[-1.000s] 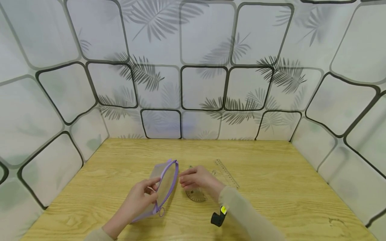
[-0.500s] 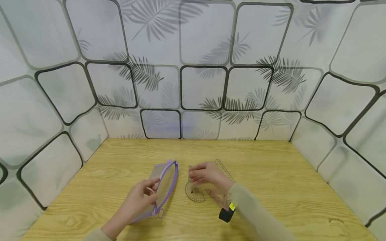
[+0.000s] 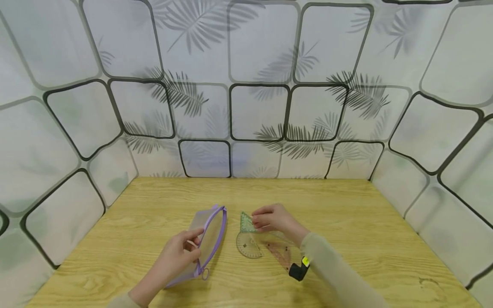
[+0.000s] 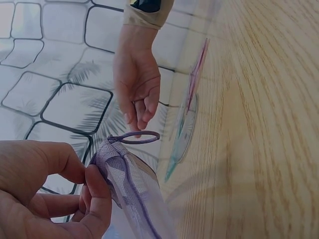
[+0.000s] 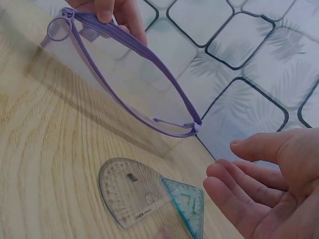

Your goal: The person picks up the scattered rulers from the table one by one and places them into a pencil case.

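Observation:
My left hand [image 3: 175, 252] pinches one edge of a clear zip pouch [image 3: 200, 219] with purple trim between thumb and fingers. The pouch's mouth gapes toward the right, and a purple ring pull [image 4: 142, 138] hangs at its near corner. My right hand [image 3: 275, 218], fingers loosely bent and holding nothing, hovers by a green set square [image 3: 246, 222]. Just in front of that lies a clear protractor [image 3: 248, 246], overlapping the green set square in the right wrist view. A pinkish set square [image 3: 281, 254] lies under the right wrist, partly covered.
The wooden table [image 3: 154, 201] carries everything. Patterned fabric walls [image 3: 262, 115] enclose it at the back and both sides. A black camera [image 3: 298, 271] with a yellow mark sits on the right wrist.
My right hand has drawn away from the pouch mouth to the right, uncovering the protractor and the green set square; the ruler is now hidden behind it. The left hand keeps its hold.

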### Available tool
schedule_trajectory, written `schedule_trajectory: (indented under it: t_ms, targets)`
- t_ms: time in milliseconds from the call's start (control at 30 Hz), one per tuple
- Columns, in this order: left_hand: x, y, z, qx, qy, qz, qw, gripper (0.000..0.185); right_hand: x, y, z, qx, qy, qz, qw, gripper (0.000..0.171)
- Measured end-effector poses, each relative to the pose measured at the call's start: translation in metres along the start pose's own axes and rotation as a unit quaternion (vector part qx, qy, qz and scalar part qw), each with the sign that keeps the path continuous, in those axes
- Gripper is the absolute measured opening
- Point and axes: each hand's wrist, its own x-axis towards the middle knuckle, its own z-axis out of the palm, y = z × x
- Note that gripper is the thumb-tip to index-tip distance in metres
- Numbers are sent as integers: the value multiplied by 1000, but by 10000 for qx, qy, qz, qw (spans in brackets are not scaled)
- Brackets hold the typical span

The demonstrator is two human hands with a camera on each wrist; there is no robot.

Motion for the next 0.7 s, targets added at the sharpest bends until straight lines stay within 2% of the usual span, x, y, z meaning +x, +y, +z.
schedule_trajectory:
  t_ms: [400,700]
  targets:
    - [0,-2,0,43,0,100,9999,58,-1,9,-21,-417,372,-86,9984,40]
    - [-1,0,0,36,34,-52,10000,56,-3,14,-34,-875,772,8,9932,37]
